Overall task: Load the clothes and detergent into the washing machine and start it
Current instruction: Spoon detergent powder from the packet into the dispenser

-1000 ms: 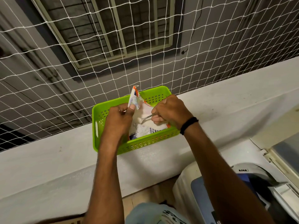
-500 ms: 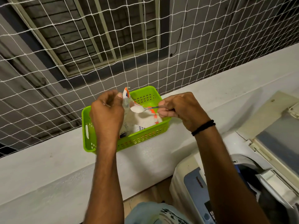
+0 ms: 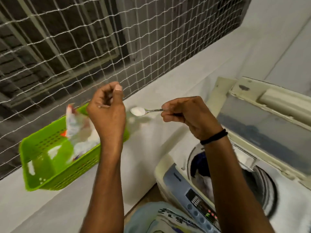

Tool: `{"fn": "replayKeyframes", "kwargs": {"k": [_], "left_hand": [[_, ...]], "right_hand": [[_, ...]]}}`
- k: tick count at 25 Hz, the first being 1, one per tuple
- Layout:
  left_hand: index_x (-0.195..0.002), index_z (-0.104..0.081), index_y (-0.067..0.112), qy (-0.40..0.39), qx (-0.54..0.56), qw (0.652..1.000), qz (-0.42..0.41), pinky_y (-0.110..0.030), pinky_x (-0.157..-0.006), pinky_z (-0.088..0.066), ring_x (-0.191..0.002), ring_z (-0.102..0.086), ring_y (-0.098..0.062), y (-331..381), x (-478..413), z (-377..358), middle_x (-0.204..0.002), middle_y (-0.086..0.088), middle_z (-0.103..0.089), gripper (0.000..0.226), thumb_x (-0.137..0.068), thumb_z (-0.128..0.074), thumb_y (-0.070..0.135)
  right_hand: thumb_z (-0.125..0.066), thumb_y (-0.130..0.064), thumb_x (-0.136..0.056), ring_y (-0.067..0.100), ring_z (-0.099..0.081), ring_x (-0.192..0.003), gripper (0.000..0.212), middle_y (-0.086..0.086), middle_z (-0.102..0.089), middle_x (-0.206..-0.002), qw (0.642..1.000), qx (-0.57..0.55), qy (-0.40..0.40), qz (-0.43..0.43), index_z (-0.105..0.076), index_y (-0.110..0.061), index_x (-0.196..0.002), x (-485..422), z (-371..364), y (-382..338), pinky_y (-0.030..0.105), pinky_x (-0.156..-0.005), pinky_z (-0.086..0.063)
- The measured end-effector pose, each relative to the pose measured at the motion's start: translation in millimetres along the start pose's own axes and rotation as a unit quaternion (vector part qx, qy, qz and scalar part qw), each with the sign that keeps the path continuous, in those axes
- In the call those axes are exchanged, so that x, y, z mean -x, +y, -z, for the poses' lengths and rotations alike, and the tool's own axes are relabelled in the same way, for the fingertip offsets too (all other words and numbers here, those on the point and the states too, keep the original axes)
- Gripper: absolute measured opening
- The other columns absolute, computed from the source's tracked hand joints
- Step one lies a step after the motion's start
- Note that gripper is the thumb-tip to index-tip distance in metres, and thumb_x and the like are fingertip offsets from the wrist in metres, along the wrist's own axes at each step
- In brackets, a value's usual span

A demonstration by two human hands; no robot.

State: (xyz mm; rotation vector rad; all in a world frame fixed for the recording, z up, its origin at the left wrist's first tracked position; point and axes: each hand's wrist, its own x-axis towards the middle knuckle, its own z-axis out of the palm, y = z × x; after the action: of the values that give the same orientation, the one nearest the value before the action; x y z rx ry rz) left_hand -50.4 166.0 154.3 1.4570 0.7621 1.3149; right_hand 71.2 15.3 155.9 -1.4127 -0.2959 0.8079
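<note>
My right hand pinches the handle of a small metal spoon heaped with white detergent powder, held level above the ledge to the left of the washing machine. My left hand hovers over the green basket with curled fingers and holds nothing. The opened detergent packet lies blurred in the basket. The machine's lid stands raised, and dark and light clothes show in the drum.
The basket sits on a white ledge below a white safety net and a dark outer wall. The machine's control panel with lit indicators faces me at lower right. A white wall rises behind the lid.
My right hand lifted the filled spoon out of the packet and carried it right. My left hand let go of the packet and rose. My view swung right, showing more of the machine.
</note>
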Motion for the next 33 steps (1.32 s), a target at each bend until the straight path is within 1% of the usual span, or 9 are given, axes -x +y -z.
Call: {"fn": "replayKeyframes", "kwargs": {"k": [6,9,14,17,22,24,27,29,33], "left_hand": [[-0.092,-0.074,0.024,-0.179,0.031,0.981,0.065,-0.044,-0.082,-0.056,-0.082,-0.07,-0.026,-25.9,52.7,-94.2,-0.089,-0.006,-0.075,0.008,-0.088,-0.067,0.027],[-0.09,-0.074,0.023,-0.262,0.029,0.96,0.092,-0.044,-0.083,-0.056,-0.085,-0.072,-0.029,-46.1,87.6,-138.8,-0.089,-0.005,-0.075,0.009,-0.088,-0.065,0.025],[-0.086,-0.075,0.021,-0.365,-0.002,0.907,0.211,-0.036,-0.075,-0.058,-0.078,-0.071,-0.023,-97.6,150.7,-208.8,-0.084,-0.007,-0.075,0.009,-0.083,-0.067,0.021],[-0.069,-0.074,0.025,-0.389,-0.065,0.865,0.31,-0.036,-0.07,-0.056,-0.071,-0.067,-0.024,-140.0,184.9,-242.0,-0.07,-0.005,-0.072,0.011,-0.076,-0.066,0.023],[-0.075,-0.064,0.009,-0.359,-0.144,0.765,0.515,-0.027,-0.063,-0.051,-0.063,-0.06,-0.018,-196.6,236.6,-272.0,-0.072,-0.008,-0.067,0.015,-0.089,-0.066,0.013],[-0.079,-0.061,0.01,-0.363,-0.156,0.73,0.558,-0.025,-0.067,-0.052,-0.066,-0.058,-0.015,-216.8,252.8,-273.6,-0.074,-0.006,-0.063,0.019,-0.095,-0.062,0.02],[-0.085,-0.06,0.013,-0.378,-0.148,0.673,0.619,-0.023,-0.069,-0.05,-0.067,-0.053,-0.012,-243.5,272.5,-273.4,-0.076,-0.005,-0.056,0.019,-0.1,-0.055,0.024],[-0.088,-0.061,0.013,-0.379,-0.162,0.659,0.628,-0.024,-0.066,-0.052,-0.069,-0.057,-0.013,-256.6,282.5,-274.8,-0.079,-0.007,-0.059,0.017,-0.1,-0.057,0.024],[-0.106,-0.064,0.009,-0.374,-0.159,0.656,0.637,-0.024,-0.057,-0.058,-0.075,-0.067,-0.015,-269.2,292.6,-279.0,-0.088,-0.009,-0.068,0.015,-0.098,-0.059,0.02]], "right_hand": [[-0.043,0.017,-0.09,0.031,-0.07,-0.066,0.029,0.024,-0.069,-0.073,0.989,-0.04,0.14,-0.021,-0.069,0.008,-0.08,18.8,102.4,20.7,0.03,-0.068,-0.063],[-0.045,0.016,-0.09,0.028,-0.069,-0.063,0.026,0.023,-0.068,-0.073,0.978,-0.059,0.197,-0.031,-0.068,0.008,-0.08,25.6,149.8,39.8,0.028,-0.066,-0.062],[-0.046,0.015,-0.09,0.025,-0.064,-0.065,0.021,0.018,-0.064,-0.075,0.949,-0.099,0.294,-0.058,-0.063,0.017,-0.102,38.5,224.2,84.4,0.027,-0.067,-0.06],[-0.046,0.016,-0.089,0.025,-0.062,-0.065,0.021,0.018,-0.062,-0.075,0.923,-0.132,0.357,-0.059,-0.063,0.018,-0.102,43.8,267.3,123.3,0.023,-0.062,-0.06],[-0.058,0.005,-0.088,0.026,-0.067,-0.069,0.017,0.013,-0.072,-0.075,0.862,-0.136,0.473,-0.123,-0.073,-0.002,-0.081,38.5,321.2,206.5,0.03,-0.061,-0.059],[-0.061,0.0,-0.087,0.029,-0.073,-0.079,0.018,0.011,-0.076,-0.081,0.843,-0.082,0.512,-0.143,-0.076,-0.009,-0.083,33.2,326.5,234.4,0.035,-0.072,-0.061],[-0.061,0.001,-0.084,0.027,-0.071,-0.091,0.022,0.011,-0.077,-0.094,0.831,0.112,0.528,-0.136,-0.078,-0.01,-0.093,26.3,316.5,256.6,0.037,-0.088,-0.057],[-0.059,0.005,-0.084,0.024,-0.068,-0.098,0.03,0.01,-0.076,-0.102,0.823,0.214,0.511,-0.123,-0.076,-0.009,-0.104,25.3,304.7,261.9,0.032,-0.092,-0.053],[-0.057,0.005,-0.089,0.023,-0.067,-0.105,0.031,0.01,-0.073,-0.111,0.825,0.213,0.517,-0.083,-0.072,-0.005,-0.114,24.5,293.0,268.2,0.033,-0.099,-0.051]]}}
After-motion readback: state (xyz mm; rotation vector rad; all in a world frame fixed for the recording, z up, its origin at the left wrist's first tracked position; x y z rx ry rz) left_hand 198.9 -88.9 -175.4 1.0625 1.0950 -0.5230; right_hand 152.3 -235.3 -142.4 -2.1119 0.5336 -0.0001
